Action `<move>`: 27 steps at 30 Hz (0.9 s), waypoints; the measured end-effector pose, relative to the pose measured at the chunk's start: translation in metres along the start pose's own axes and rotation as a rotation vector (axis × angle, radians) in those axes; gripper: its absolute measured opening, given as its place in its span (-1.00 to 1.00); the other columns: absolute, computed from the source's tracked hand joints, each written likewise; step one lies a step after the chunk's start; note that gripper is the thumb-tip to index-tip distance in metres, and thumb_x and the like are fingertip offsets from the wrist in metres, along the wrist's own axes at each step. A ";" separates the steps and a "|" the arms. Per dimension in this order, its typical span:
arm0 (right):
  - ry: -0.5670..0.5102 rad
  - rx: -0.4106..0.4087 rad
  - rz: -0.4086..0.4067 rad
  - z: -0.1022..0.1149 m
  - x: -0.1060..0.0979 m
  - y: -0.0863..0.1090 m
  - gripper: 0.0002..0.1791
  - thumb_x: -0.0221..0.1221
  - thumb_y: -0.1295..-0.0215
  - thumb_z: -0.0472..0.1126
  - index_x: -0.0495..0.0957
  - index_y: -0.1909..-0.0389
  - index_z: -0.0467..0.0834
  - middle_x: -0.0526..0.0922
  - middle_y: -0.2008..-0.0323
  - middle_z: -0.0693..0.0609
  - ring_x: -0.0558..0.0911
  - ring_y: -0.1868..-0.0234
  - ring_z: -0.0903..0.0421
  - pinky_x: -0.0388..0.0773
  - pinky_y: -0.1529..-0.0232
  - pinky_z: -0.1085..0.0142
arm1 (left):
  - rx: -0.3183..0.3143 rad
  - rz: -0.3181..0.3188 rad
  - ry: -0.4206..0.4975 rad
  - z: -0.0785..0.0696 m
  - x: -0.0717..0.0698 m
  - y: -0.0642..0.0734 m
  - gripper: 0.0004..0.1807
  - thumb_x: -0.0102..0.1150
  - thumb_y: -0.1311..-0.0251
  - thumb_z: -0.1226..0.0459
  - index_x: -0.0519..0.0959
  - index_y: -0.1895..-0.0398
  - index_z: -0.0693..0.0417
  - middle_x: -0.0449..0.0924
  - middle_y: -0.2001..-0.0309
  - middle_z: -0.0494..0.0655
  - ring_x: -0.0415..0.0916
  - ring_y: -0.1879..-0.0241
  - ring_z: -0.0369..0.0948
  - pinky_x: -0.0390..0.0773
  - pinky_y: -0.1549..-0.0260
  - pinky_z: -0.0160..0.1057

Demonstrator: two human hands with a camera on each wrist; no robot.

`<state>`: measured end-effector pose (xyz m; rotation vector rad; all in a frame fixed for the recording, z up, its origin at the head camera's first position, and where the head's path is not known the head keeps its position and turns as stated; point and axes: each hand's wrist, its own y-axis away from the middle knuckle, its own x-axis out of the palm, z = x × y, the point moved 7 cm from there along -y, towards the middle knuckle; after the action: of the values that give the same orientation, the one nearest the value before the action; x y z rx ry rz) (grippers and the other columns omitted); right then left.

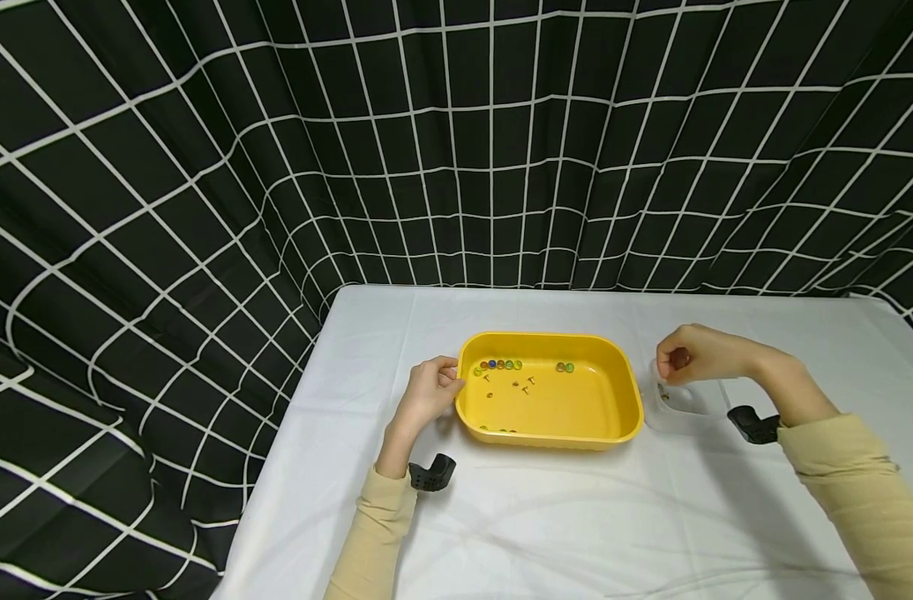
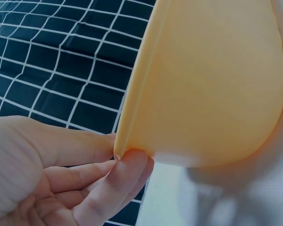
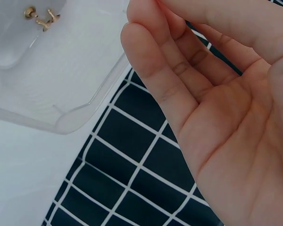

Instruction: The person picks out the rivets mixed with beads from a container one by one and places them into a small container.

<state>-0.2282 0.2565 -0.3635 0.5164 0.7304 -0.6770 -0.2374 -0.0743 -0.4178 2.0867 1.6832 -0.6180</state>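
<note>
A yellow plastic tray [image 1: 576, 400] lies on the table, holding several coloured glass marbles [image 1: 501, 365] and several small brass-coloured pins [image 1: 526, 390]. At its left end my left hand [image 1: 428, 392] pinches the rim; in the left wrist view the thumb and fingers meet across the tray's edge [image 2: 132, 117]. My right hand [image 1: 696, 354] is over a clear plastic container [image 1: 685, 423] to the right of the tray, its fingers curled toward the thumb. Its fingertips are cut off in the right wrist view, so anything between them is hidden. Small brass-coloured pins [image 3: 43, 22] lie in the container.
A white cloth [image 1: 531, 517] covers the table. Black curtains with a white grid [image 1: 494, 142] hang behind it and along its left side. The clear container stands close against the tray's right end.
</note>
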 end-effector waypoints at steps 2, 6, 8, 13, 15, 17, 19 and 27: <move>0.007 -0.008 -0.004 -0.001 0.000 0.001 -0.77 0.23 0.05 -0.52 0.50 0.58 -0.12 0.48 0.60 0.13 0.39 0.58 0.29 0.41 0.56 0.44 | -0.002 -0.001 0.000 0.000 0.000 0.000 -0.64 0.17 -0.13 0.43 0.48 -0.01 0.40 0.54 0.31 0.07 0.57 0.35 -0.14 0.57 0.38 -0.32; 0.008 -0.001 0.000 -0.003 0.000 0.003 -0.78 0.23 0.04 -0.51 0.50 0.57 -0.13 0.49 0.59 0.14 0.40 0.57 0.29 0.41 0.56 0.44 | -0.004 0.004 0.002 0.000 0.000 0.000 -0.63 0.17 -0.14 0.42 0.48 -0.03 0.39 0.53 0.30 0.07 0.56 0.35 -0.15 0.57 0.38 -0.32; 0.005 0.004 0.003 -0.004 0.001 0.004 -0.79 0.23 0.03 -0.50 0.50 0.57 -0.13 0.49 0.59 0.14 0.40 0.57 0.28 0.42 0.56 0.44 | -0.004 0.007 0.005 0.000 -0.001 0.001 -0.63 0.17 -0.14 0.42 0.47 -0.03 0.39 0.53 0.30 0.07 0.56 0.35 -0.15 0.57 0.39 -0.32; 0.005 0.003 0.002 -0.005 0.001 0.007 -0.79 0.23 0.03 -0.51 0.50 0.57 -0.13 0.49 0.60 0.14 0.41 0.58 0.26 0.43 0.56 0.43 | -0.011 0.008 0.014 0.000 0.000 0.001 -0.63 0.17 -0.13 0.43 0.48 -0.03 0.39 0.54 0.30 0.08 0.57 0.34 -0.14 0.57 0.37 -0.31; 0.005 0.010 0.001 -0.006 0.001 0.009 -0.79 0.23 0.04 -0.51 0.50 0.57 -0.13 0.49 0.59 0.14 0.42 0.58 0.26 0.44 0.56 0.43 | -0.014 0.007 0.013 0.000 0.000 0.001 -0.63 0.17 -0.13 0.43 0.48 -0.03 0.39 0.54 0.29 0.07 0.57 0.34 -0.14 0.57 0.36 -0.31; 0.000 0.026 0.005 -0.007 0.001 0.010 -0.80 0.22 0.04 -0.51 0.50 0.57 -0.15 0.49 0.59 0.13 0.42 0.57 0.25 0.44 0.55 0.43 | -0.015 0.005 0.010 0.000 0.000 0.001 -0.63 0.17 -0.13 0.43 0.48 -0.03 0.39 0.54 0.30 0.07 0.57 0.34 -0.15 0.57 0.36 -0.32; -0.001 0.039 0.007 -0.009 0.001 0.011 -0.81 0.23 0.03 -0.50 0.50 0.56 -0.15 0.49 0.58 0.13 0.43 0.57 0.24 0.45 0.54 0.43 | -0.015 0.004 0.010 0.000 0.000 0.001 -0.63 0.17 -0.13 0.43 0.48 -0.02 0.39 0.54 0.30 0.07 0.56 0.35 -0.15 0.57 0.36 -0.32; -0.002 0.038 0.008 -0.011 0.001 0.014 -0.80 0.23 0.05 -0.50 0.50 0.56 -0.14 0.49 0.59 0.14 0.43 0.57 0.24 0.45 0.54 0.42 | -0.018 0.009 0.009 0.000 0.000 0.001 -0.63 0.17 -0.15 0.42 0.47 -0.04 0.38 0.53 0.28 0.07 0.56 0.33 -0.15 0.57 0.36 -0.32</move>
<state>-0.2220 0.2727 -0.3683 0.5535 0.7145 -0.6852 -0.2361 -0.0750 -0.4175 2.0865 1.6775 -0.5894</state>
